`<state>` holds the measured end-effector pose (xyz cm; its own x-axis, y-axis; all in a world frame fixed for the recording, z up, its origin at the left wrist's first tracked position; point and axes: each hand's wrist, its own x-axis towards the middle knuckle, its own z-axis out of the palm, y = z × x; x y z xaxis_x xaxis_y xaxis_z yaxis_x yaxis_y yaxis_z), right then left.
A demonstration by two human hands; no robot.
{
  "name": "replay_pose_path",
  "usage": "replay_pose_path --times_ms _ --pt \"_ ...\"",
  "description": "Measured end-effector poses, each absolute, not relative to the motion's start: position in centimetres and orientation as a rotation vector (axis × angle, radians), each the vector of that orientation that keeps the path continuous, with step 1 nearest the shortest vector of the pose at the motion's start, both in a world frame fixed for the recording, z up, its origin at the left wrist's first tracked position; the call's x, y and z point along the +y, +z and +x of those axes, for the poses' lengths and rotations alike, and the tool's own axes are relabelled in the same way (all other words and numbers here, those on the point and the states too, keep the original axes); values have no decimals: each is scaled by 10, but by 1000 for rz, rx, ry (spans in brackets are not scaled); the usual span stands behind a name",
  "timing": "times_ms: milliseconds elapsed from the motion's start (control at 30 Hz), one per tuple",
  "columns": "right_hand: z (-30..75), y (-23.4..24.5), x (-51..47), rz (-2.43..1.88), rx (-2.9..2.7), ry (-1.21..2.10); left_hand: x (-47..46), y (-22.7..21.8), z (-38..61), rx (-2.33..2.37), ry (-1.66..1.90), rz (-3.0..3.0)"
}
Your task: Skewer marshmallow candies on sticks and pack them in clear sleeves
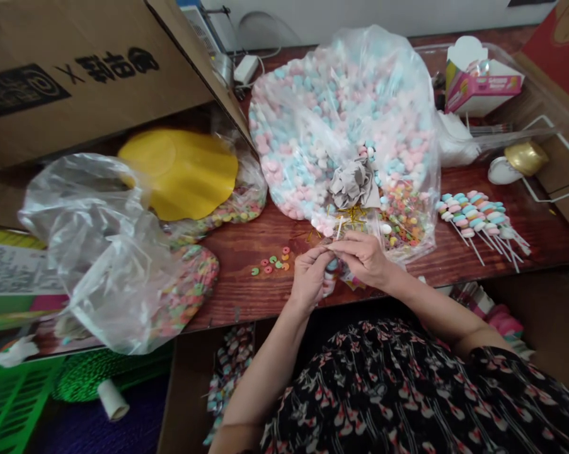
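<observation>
Near the table's front edge my left hand [311, 277] is closed around a marshmallow skewer [330, 282]. Its white stick points up past my fingers, and the pastel candies hang below them. My right hand [363, 257] meets the left at the stick, its fingers pinched at the same spot; any small item between the fingertips is hidden. Just beyond my hands lie gold twist ties [355, 215] and a crumpled grey paper [355, 183]. Behind them spreads a big clear bag of pastel marshmallows [341, 94]. Ring candies [404, 214] in clear plastic lie close to my right hand.
Finished-looking marshmallow skewers [477, 214] are piled at right. Loose candy rings [272, 263] lie on the wooden table [239, 284]. At left are a clear bag of ring candies [184, 287], a yellow bowl-like piece [180, 170] and a cardboard box [99, 38]. A pink carton [485, 91] stands back right.
</observation>
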<state>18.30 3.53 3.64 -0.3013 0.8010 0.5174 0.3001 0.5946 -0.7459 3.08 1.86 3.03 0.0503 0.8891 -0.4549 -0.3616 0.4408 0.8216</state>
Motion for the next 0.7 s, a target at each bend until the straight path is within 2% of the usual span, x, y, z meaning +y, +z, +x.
replay_pose_path --times_ms 367,600,700 --pt "182 17 37 -914 -1804 868 15 23 28 1132 1044 553" --pt "189 13 24 -1031 -1692 739 14 26 35 1131 1042 608" --pt "195 13 27 -1069 -1722 917 15 28 35 1129 1008 607"
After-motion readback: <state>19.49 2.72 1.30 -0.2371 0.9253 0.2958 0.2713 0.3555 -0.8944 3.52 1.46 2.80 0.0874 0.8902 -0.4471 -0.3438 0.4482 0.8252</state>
